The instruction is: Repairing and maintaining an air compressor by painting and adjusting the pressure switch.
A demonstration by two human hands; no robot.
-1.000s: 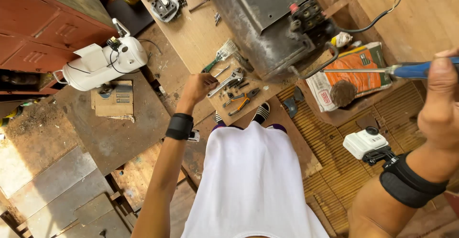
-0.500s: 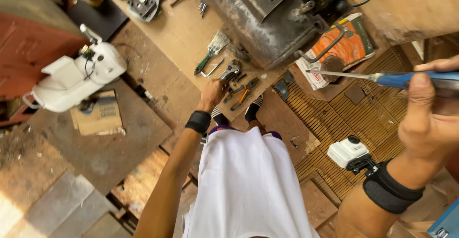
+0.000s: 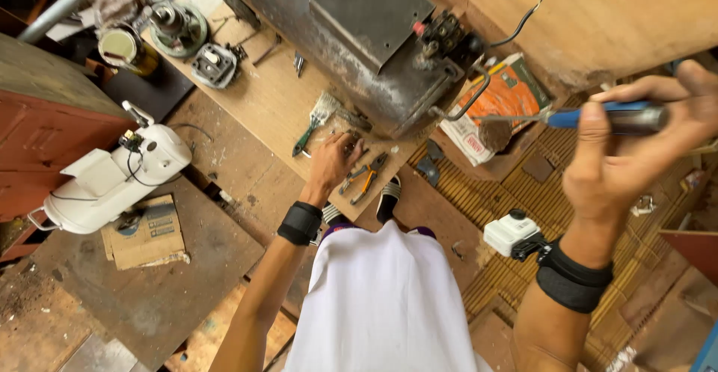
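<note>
now | left hand [image 3: 334,159] curled over pliers [image 3: 364,177] | right hand [image 3: 628,155] gripping screwdriver [image 3: 598,118]

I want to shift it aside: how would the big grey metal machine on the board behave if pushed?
The grey metal machine looks like thick steel, so probably heavy and stiff. Its wide body lies flat on the wooden board, so it would likely drag, not tip or roll. The black wire might snag.
</note>
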